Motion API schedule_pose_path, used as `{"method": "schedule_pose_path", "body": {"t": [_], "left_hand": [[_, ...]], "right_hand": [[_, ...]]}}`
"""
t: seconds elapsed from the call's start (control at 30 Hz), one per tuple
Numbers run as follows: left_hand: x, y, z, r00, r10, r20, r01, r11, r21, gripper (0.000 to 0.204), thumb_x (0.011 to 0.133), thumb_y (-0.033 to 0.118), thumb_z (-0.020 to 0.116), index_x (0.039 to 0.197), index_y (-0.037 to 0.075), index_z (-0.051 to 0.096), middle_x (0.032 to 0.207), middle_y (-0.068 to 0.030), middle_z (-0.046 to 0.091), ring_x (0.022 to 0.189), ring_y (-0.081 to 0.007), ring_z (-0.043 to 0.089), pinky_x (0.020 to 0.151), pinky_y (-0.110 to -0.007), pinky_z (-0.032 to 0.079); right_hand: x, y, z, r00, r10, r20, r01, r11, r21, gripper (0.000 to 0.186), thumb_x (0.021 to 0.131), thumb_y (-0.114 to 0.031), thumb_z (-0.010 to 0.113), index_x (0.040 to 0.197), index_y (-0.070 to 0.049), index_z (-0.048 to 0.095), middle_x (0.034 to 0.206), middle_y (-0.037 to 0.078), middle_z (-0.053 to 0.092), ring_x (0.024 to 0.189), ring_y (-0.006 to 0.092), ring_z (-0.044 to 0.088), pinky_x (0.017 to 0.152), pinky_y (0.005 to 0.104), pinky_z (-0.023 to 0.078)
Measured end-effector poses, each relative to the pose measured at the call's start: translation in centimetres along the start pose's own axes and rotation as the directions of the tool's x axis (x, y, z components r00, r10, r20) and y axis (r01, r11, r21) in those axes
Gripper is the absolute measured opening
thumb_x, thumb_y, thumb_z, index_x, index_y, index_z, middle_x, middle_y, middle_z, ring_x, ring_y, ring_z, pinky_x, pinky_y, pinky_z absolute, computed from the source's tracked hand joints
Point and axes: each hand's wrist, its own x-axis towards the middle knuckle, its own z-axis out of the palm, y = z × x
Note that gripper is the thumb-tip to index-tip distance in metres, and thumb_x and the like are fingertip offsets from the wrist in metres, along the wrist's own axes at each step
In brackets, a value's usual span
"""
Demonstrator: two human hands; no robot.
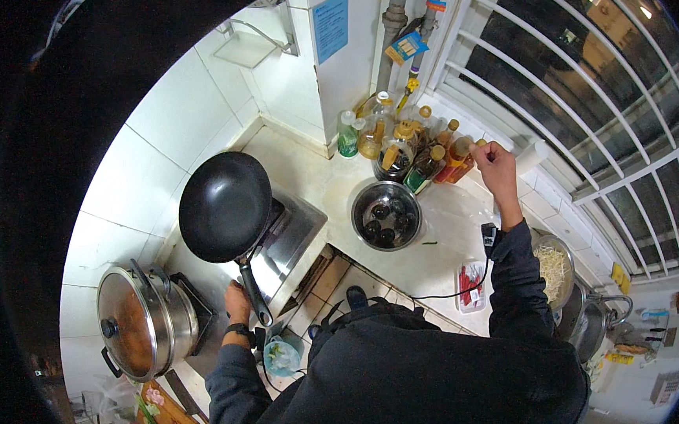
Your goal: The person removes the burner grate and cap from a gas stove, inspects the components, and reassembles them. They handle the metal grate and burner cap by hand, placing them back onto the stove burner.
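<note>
Currently, the wok [226,206] is set on the stove [301,222], its handle [255,294] near the left hand [237,302]; the right hand [498,168] is curled by bottles [457,156]. Whether anything is grasped cannot be told.

A kitchen: a black wok [225,204] sits over a steel stove [298,234] just beyond the left hand [237,302], a lidded pot [136,325] stands left of that hand, and bottles [435,158] crowd near the right hand [497,171].
</note>
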Motion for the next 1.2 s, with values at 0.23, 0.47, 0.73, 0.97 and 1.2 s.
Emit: {"method": "schedule_pose_path", "body": {"t": [0.23,0.47,0.73,0.97,1.2], "left_hand": [[0.1,-1.1,0.5,0.995,0.102,-0.001,-0.102,0.994,0.046,0.020,0.098,0.020,0.064,0.106,0.002,0.069,0.105,-0.0278,0.075,0.104,-0.0500,0.070,0.089,-0.057,0.054],[0.1,-1.3,0.6,0.995,0.101,-0.016,-0.100,0.993,0.068,0.037,0.099,0.035,0.071,0.109,-0.001,0.070,0.107,-0.0274,0.076,0.105,-0.0489,0.071,0.090,-0.056,0.057],[-0.3,-0.4,-0.9,0.987,0.159,0.009,-0.160,0.987,0.026,0.053,0.095,0.048,0.075,0.104,-0.004,0.073,0.100,-0.0282,0.076,0.100,-0.0472,0.073,0.087,-0.055,0.057],[-2.5,1.0,-4.9,0.988,0.034,-0.148,-0.047,0.995,-0.083,0.067,0.099,0.065,0.063,0.096,-0.001,0.077,0.098,-0.0307,0.075,0.098,-0.0484,0.073,0.087,-0.056,0.056],[-10.3,-5.2,-5.7,0.965,0.236,0.111,-0.199,0.942,-0.271,0.068,0.103,0.059,0.061,0.081,-0.004,0.074,0.071,-0.0255,0.069,0.074,-0.0412,0.073,0.071,-0.051,0.055]], "right_hand": [[-0.4,1.7,0.2,0.999,-0.041,0.028,0.043,0.998,-0.046,0.035,0.100,-0.024,0.078,0.080,-0.001,0.060,0.069,-0.002,0.056,0.068,0.0079,0.047,0.064,0.0269,0.045],[-1.6,2.3,-0.4,0.996,0.035,0.080,-0.038,0.998,0.043,0.033,0.100,-0.026,0.078,0.081,-0.003,0.065,0.070,-0.003,0.061,0.066,0.0061,0.051,0.061,0.0255,0.044],[-5.2,0.1,-1.5,0.992,0.083,0.096,-0.089,0.994,0.065,0.033,0.101,-0.028,0.077,0.083,-0.003,0.066,0.069,-0.002,0.060,0.064,0.0058,0.052,0.059,0.0256,0.043],[-8.7,-1.6,-0.9,0.994,0.088,0.071,-0.092,0.994,0.055,0.037,0.102,-0.030,0.076,0.080,-0.004,0.064,0.068,-0.003,0.059,0.063,0.0059,0.050,0.059,0.0261,0.043],[-14.2,-6.7,4.9,0.922,0.017,0.386,-0.028,0.999,0.024,0.039,0.104,-0.033,0.074,0.079,-0.003,0.066,0.067,-0.001,0.062,0.062,0.0076,0.056,0.059,0.0285,0.046]]}}
